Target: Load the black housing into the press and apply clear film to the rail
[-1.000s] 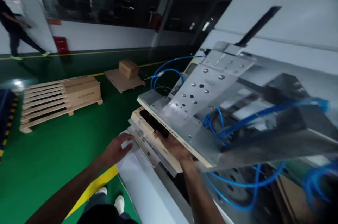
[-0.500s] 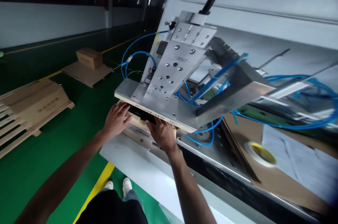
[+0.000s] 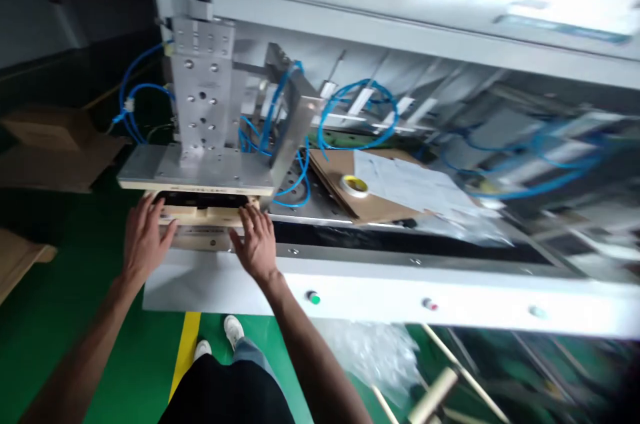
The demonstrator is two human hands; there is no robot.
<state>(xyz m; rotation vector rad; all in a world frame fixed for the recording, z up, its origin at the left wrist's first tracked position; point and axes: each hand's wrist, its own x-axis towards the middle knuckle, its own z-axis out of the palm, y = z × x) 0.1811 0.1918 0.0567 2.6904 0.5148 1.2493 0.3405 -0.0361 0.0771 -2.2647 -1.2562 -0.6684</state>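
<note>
One cream block (image 3: 220,215) sits under the metal plate (image 3: 195,167), with a black piece (image 3: 200,199) in it. The left hand (image 3: 145,237) is at the block's left end, fingers a bit spread; a second ago it was away from it. The right hand (image 3: 256,241), also spread, is now at the right end, when before it reached into the middle. A green button (image 3: 314,298) now shows too.

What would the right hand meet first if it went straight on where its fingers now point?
The right hand would probably meet the cream-edged, flat silver metal plate, though depth is unclear: the hand might pass underneath.
</note>
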